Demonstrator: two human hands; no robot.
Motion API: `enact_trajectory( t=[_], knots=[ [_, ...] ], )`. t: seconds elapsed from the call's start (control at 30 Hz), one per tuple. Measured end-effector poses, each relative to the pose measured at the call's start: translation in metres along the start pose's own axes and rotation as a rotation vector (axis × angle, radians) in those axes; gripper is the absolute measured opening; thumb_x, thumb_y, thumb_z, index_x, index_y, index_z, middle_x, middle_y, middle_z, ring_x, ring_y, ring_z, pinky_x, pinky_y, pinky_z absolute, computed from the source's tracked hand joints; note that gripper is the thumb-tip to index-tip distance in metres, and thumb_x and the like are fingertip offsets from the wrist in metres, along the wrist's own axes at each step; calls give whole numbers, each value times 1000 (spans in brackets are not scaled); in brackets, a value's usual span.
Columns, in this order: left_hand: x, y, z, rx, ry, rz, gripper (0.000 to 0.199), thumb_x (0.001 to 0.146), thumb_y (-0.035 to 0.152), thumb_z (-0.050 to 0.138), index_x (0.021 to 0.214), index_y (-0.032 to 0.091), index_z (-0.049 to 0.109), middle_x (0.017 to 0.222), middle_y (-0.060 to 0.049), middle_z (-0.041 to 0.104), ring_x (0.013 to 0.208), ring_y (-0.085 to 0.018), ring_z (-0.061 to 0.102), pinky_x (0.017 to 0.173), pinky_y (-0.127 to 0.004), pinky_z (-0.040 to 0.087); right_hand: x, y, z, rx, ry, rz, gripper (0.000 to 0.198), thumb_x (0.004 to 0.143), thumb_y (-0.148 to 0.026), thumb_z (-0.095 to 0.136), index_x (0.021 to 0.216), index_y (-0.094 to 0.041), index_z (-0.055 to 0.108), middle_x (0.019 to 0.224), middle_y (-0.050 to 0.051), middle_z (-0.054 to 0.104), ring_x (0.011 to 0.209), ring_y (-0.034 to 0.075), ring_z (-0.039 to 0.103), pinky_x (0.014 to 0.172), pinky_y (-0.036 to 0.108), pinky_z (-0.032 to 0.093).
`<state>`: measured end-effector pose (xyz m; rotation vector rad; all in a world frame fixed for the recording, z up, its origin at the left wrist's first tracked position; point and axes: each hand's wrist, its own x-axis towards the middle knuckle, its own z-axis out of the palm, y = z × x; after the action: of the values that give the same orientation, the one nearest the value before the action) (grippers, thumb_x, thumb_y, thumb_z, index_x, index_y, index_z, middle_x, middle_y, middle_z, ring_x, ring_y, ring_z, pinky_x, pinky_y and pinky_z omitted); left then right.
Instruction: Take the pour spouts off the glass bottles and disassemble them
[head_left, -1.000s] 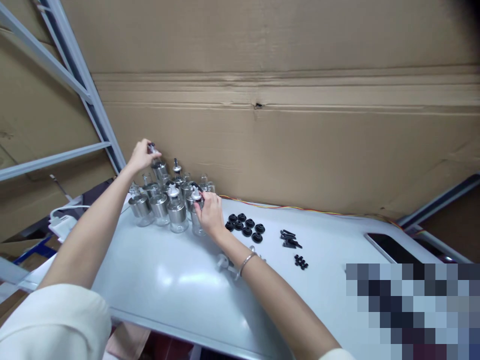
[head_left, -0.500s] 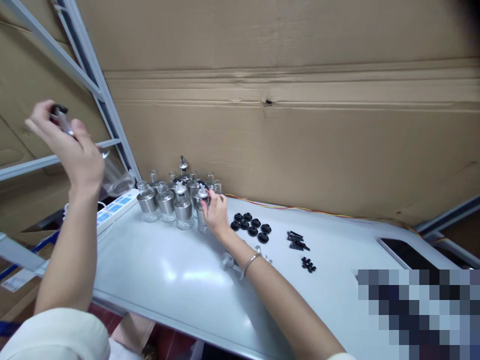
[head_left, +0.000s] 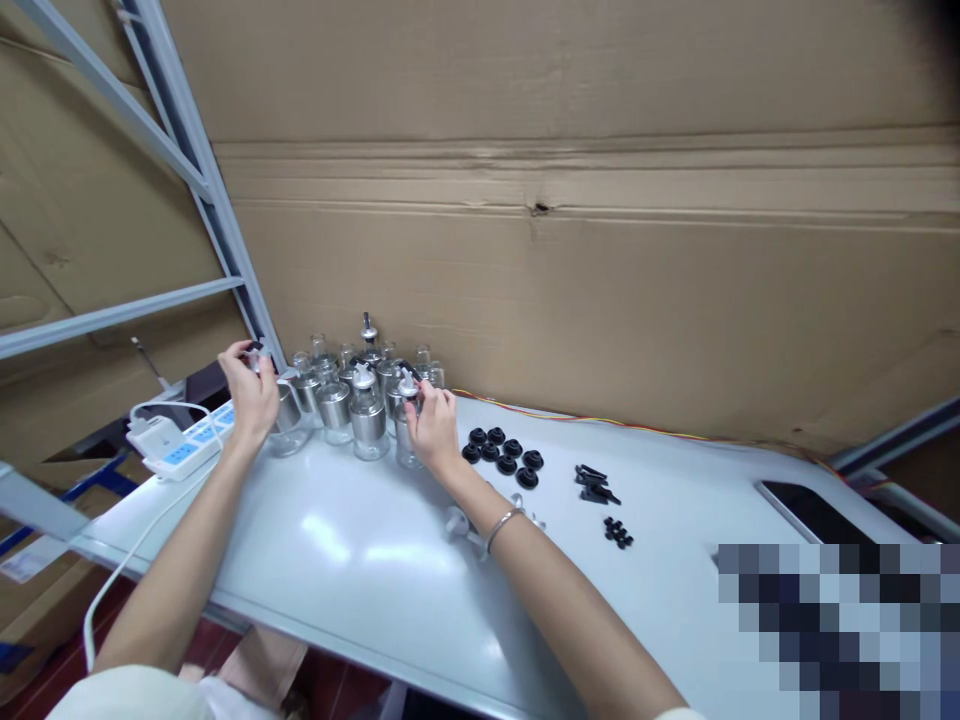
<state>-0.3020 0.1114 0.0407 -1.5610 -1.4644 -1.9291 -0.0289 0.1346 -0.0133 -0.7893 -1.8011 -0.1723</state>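
Observation:
At the left end of a group of glass bottles, my left hand (head_left: 251, 395) is closed around the pourer top of a glass bottle (head_left: 289, 415) with a steel band; its base is at the tabletop. My right hand (head_left: 435, 425) grips the black-and-clear pourer top of another bottle (head_left: 403, 440), which stands upright at the right front of the group. Between my hands stand a banded bottle with a pourer (head_left: 368, 420) and an open-necked bottle (head_left: 334, 405). Behind them, a tall pourer (head_left: 368, 333) tops another bottle.
Several black round caps (head_left: 507, 465), black levers (head_left: 596, 485) and small black pieces (head_left: 618, 532) lie to the right on the table (head_left: 360, 600). Clear plastic parts (head_left: 459, 524) sit near my right wrist. A power strip (head_left: 184, 455) is left, a phone (head_left: 814, 510) right.
My left hand has come down and right from the upper left, bringing its bottle from a tilted position in the air to the tabletop beside the group. My right hand has barely moved.

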Motion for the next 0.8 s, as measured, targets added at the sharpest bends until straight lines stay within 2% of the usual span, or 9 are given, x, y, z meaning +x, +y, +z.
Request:
enact_trajectory(
  t=[0.13,0.27,0.33,0.43,0.5,0.53,0.6,0.67,0.8],
  knots=[
    [-8,10,12,149,-16,-47,26,79,16,52,104,17,44,105,-10,43,103,-25,47,98,-42,36,0,0,1,-5,0,5,33,96,-29,33,122,-10,41,98,13,66,83,22,55,86,40,36],
    [4,52,21,440,17,-62,39,71,13,56,108,15,48,117,-15,42,119,-32,41,103,-46,33,0,0,1,-3,-16,13,34,96,-29,34,123,-11,40,97,12,66,84,22,55,86,40,36],
    [18,74,31,517,4,-17,39,73,16,56,111,14,49,121,-17,43,123,-33,41,103,-46,33,-1,0,1,-2,-18,16,34,96,-29,34,124,-12,40,99,12,65,85,22,55,87,40,36],
    [43,92,57,532,-324,-16,33,80,21,49,112,13,51,114,-15,55,110,-28,54,98,-41,41,-1,1,1,-5,-17,16,35,96,-29,34,125,-12,40,99,12,65,86,22,55,87,40,36],
    [58,92,79,599,-577,-104,40,81,28,51,117,11,51,114,-17,59,109,-30,56,95,-41,43,-1,1,2,-8,-16,10,35,96,-30,34,125,-12,40,98,12,66,85,22,55,86,40,37],
    [64,90,91,654,-640,-165,44,82,31,52,120,10,50,116,-19,59,111,-31,56,94,-42,44,-1,2,2,-10,-16,6,35,96,-30,34,125,-12,40,98,12,66,85,22,55,86,40,37],
    [72,83,111,701,-684,-220,45,81,35,54,117,8,54,114,-23,60,111,-36,56,91,-45,45,-1,2,3,-17,-17,-3,36,95,-30,35,125,-10,40,99,13,65,85,22,55,87,40,37],
    [75,75,125,718,-713,-252,37,79,34,58,105,9,62,107,-24,63,107,-38,58,88,-45,46,-1,3,3,-25,-18,-9,36,95,-30,35,124,-10,40,99,14,65,85,22,55,87,40,37],
    [75,64,136,722,-723,-268,20,76,21,57,89,10,67,100,-23,66,105,-37,60,87,-44,47,0,3,4,-37,-26,-6,36,94,-30,36,124,-11,41,100,14,65,86,22,55,87,41,37]
  ],
)
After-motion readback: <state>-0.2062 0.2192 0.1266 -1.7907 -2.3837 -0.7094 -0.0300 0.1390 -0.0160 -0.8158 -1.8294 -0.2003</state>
